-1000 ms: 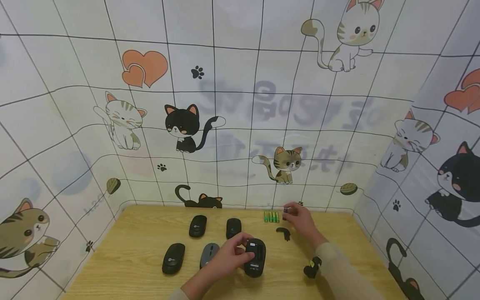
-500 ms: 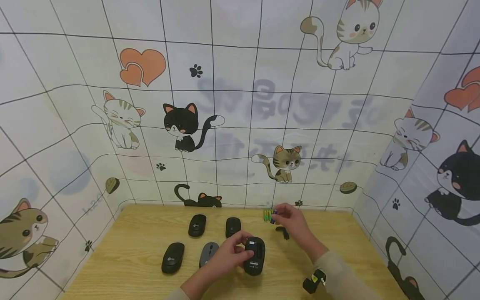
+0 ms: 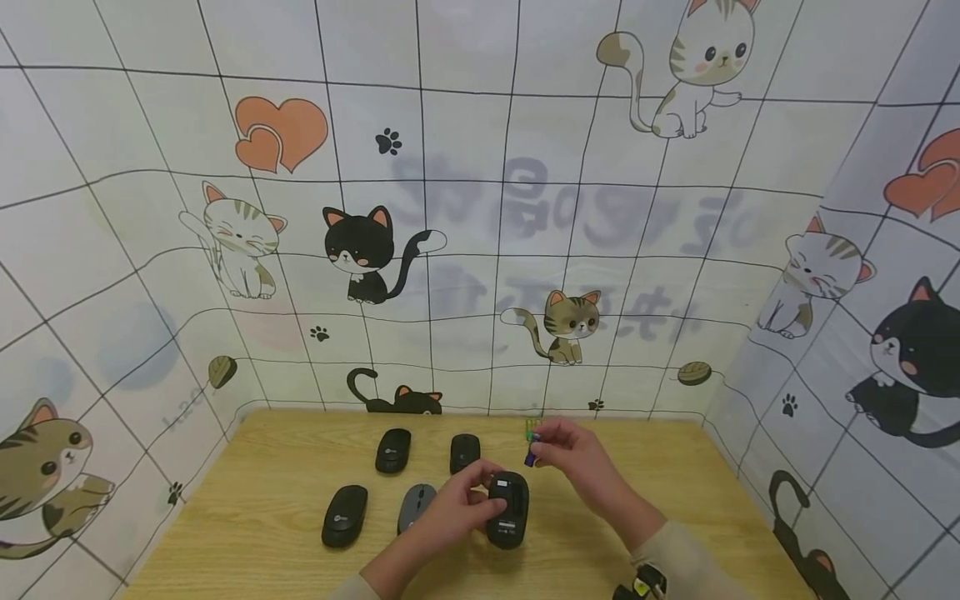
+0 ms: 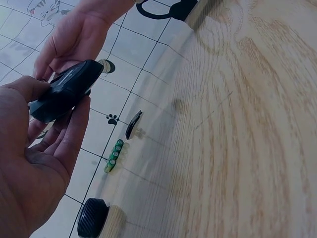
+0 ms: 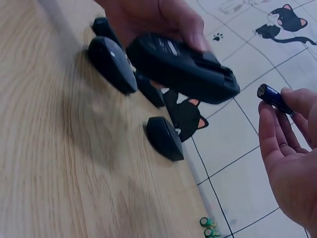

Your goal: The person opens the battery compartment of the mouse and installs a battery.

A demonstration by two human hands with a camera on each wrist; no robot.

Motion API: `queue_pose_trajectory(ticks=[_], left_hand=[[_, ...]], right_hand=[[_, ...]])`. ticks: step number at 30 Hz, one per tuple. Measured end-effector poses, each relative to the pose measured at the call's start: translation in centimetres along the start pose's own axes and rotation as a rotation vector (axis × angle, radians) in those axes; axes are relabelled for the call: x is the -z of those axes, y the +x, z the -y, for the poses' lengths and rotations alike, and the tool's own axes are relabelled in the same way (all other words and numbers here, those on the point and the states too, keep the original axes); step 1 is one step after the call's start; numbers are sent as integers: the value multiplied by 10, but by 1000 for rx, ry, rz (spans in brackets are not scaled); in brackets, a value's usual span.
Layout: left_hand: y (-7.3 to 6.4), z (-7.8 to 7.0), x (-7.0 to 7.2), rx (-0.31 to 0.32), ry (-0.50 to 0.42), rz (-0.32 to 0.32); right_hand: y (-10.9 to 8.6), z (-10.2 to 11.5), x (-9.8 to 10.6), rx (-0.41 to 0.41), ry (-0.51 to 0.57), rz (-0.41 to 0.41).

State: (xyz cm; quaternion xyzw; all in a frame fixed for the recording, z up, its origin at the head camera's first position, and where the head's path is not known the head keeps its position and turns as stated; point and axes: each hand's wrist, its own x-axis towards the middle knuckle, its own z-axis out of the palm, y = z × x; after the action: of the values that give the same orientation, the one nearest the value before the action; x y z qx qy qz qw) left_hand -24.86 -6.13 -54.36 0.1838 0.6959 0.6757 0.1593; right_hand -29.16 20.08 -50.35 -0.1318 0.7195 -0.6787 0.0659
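My left hand point(image 3: 457, 510) grips a black computer mouse point(image 3: 508, 525), raised above the table with its underside facing up. A battery recess point(image 5: 207, 60) lies uncovered in that underside, as the right wrist view shows. Between thumb and fingertips, my right hand point(image 3: 581, 462) pinches a dark blue battery point(image 5: 273, 98). One bare end of the battery points toward the mouse, with a gap between the two. Several green batteries point(image 4: 114, 154) stand in a row at the table's back, partly hidden by the right hand in the head view.
Two black mice point(image 3: 345, 517) point(image 3: 393, 451) lie at the left of the wooden table point(image 3: 247, 517). A grey mouse point(image 3: 417, 505) and a smaller black mouse point(image 3: 465, 452) are beside the left hand. A thin curved black piece point(image 4: 133, 125) lies near the green batteries. Cat-patterned cloth walls enclose the table.
My right hand has moved left and toward me with the blue battery, from beside the green row to near the mouse. The left hand keeps its hold on the mouse, almost still.
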Motion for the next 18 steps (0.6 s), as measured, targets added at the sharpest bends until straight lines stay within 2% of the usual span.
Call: queue_pose_trajectory(ticks=[4, 9, 12, 18], left_hand=[[0, 0, 0, -5, 2, -8], [1, 0, 0, -5, 5, -7], [0, 1, -1, 0, -2, -6], [1, 1, -1, 3, -12, -7]], right_hand=[[-9, 7, -6, -1, -13, 34], [-20, 14, -15, 19, -108, 80], [-25, 15, -21, 34, -164, 85], [-26, 15, -26, 49, -182, 67]])
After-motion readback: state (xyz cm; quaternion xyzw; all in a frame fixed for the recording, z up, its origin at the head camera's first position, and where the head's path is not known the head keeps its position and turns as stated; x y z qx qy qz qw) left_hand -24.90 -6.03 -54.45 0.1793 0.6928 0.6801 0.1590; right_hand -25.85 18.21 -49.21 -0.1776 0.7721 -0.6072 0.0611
